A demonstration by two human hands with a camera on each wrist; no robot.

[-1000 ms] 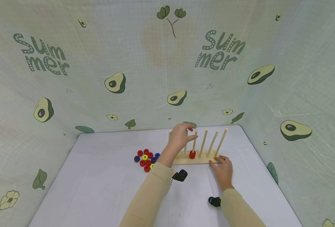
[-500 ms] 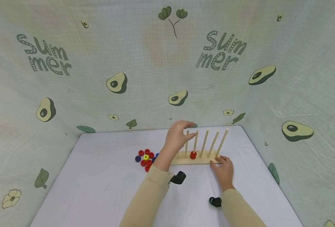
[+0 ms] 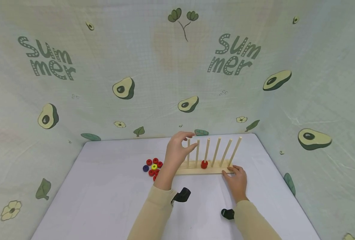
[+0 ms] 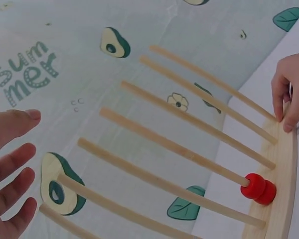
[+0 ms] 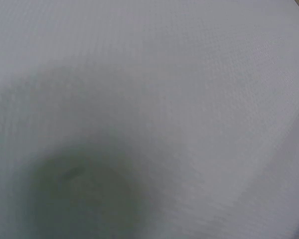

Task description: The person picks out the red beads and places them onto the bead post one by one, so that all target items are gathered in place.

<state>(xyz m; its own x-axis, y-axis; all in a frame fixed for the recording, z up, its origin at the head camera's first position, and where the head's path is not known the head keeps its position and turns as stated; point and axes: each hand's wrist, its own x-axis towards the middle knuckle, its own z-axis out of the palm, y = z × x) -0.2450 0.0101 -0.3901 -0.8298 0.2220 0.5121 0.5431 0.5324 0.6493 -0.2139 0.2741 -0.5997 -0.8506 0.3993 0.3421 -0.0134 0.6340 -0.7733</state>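
Toward the far edge of the table (image 3: 111,200), the left hand (image 3: 176,150) hangs empty, grip wide; the right hand (image 3: 237,180) pinches the wooden peg rack (image 3: 195,171), ideally firmly against sliding.

Upright pegs (image 3: 216,152) barring the way, gaps between, free passage across left tabletop (image 3: 102,191)

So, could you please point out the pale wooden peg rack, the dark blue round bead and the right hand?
Pale wooden peg rack (image 3: 209,171): head view, front strip of its base.
Dark blue round bead (image 3: 145,168): head view, middle of its top.
Right hand (image 3: 237,180): head view, back of the hand.
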